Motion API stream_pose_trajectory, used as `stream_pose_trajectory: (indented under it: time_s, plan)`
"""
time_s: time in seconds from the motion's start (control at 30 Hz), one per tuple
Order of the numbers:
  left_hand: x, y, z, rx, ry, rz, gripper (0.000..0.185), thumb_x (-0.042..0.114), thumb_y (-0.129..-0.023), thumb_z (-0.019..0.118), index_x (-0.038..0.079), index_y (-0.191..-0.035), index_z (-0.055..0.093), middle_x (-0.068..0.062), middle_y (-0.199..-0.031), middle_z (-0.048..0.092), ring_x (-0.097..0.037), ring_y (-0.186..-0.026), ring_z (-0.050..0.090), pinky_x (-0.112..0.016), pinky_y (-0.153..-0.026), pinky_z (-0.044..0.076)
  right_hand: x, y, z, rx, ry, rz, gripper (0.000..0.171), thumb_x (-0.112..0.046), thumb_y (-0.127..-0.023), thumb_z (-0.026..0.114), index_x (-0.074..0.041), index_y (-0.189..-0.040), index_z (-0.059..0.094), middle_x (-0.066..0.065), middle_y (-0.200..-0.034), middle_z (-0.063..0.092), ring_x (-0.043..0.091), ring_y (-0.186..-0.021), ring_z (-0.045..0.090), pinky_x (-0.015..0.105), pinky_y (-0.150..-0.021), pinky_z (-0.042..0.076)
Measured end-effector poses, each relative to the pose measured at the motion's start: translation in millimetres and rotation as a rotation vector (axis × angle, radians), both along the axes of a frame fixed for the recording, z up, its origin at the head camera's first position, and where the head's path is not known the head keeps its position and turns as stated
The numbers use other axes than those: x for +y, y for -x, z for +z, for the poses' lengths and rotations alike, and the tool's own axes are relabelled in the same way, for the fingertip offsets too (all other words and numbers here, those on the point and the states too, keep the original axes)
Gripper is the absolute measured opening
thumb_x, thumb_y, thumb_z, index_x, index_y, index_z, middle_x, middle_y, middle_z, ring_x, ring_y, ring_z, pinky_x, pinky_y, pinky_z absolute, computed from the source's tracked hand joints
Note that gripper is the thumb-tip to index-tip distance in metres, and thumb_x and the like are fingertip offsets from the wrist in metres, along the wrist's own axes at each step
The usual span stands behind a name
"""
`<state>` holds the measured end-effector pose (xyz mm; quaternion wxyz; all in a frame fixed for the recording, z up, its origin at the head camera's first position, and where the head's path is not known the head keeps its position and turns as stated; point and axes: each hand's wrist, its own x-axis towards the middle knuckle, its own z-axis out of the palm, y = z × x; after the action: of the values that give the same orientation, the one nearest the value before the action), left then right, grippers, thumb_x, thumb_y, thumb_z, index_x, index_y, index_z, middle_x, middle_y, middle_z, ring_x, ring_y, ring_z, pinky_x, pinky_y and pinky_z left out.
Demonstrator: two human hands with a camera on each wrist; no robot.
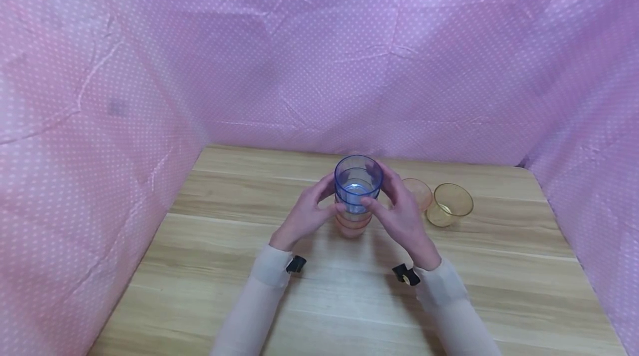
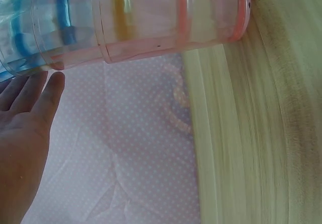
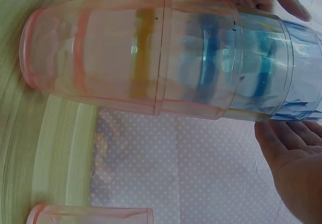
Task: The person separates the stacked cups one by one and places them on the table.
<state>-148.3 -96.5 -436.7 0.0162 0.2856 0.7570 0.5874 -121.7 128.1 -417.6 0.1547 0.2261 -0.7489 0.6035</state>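
Observation:
A tall stack of see-through cups stands upright on the table, one nested in another. Pink cups form its base, a yellow band shows inside above them, and the top is a blue cup with its mouth up. My left hand holds the blue top part from the left, thumb toward the front. From the other side my right hand grips the same part, its thumb across the front of the cup. In the left wrist view, fingers lie right at the side of the blue section.
Just right of the stack stand a loose pink cup, partly behind my right hand, and a yellow cup beside it. The wooden table is bordered by pink dotted cloth at the back and both sides.

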Motion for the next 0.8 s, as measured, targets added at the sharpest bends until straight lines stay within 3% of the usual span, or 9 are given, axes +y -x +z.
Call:
stream_pose_trajectory:
  time_s: [0.27, 0.5, 0.63, 0.8]
  plan:
    - [2, 2.6, 0.4, 0.001, 0.013, 0.011, 0.094, 0.067, -0.087, 0.065, 0.006, -0.155, 0.044, -0.018, -0.141, 0.062, -0.033, -0.132, 0.059, -0.041, -0.117, 0.045, 3, 0.0, 1.2, -0.03, -0.048, -0.015, 0.076, 0.004, -0.087, 0.079, -0.003, -0.154, 0.043, 0.017, -0.149, 0.057, 0.034, -0.133, 0.057, 0.029, -0.116, 0.043]
    - [4, 2.8, -0.2, 0.004, -0.019, 0.004, 0.09, 0.061, -0.087, 0.067, 0.005, -0.154, 0.044, -0.019, -0.141, 0.062, -0.033, -0.132, 0.059, -0.039, -0.115, 0.046, 6, 2.8, 6.7, -0.054, -0.051, 0.03, 0.079, 0.001, -0.086, 0.082, -0.005, -0.154, 0.043, 0.017, -0.148, 0.057, 0.036, -0.134, 0.056, 0.034, -0.116, 0.045]
    - [4, 2.6, -0.7, 0.01, -0.021, 0.004, 0.086, 0.053, -0.089, 0.069, 0.005, -0.155, 0.043, -0.02, -0.143, 0.061, -0.033, -0.132, 0.059, -0.039, -0.115, 0.046, 7, 7.2, 11.1, -0.087, -0.056, 0.054, 0.088, -0.001, -0.082, 0.086, -0.006, -0.157, 0.04, 0.018, -0.149, 0.056, 0.034, -0.137, 0.052, 0.041, -0.118, 0.044]
    - [5, 2.4, -2.7, 0.048, 0.016, 0.025, 0.087, 0.057, -0.09, 0.063, 0.003, -0.155, 0.042, -0.02, -0.144, 0.06, -0.035, -0.131, 0.059, -0.039, -0.114, 0.048, 8, 11.5, 15.1, -0.153, -0.099, 0.059, 0.09, -0.008, -0.083, 0.088, -0.009, -0.158, 0.039, 0.014, -0.149, 0.056, 0.03, -0.138, 0.051, 0.049, -0.118, 0.042]
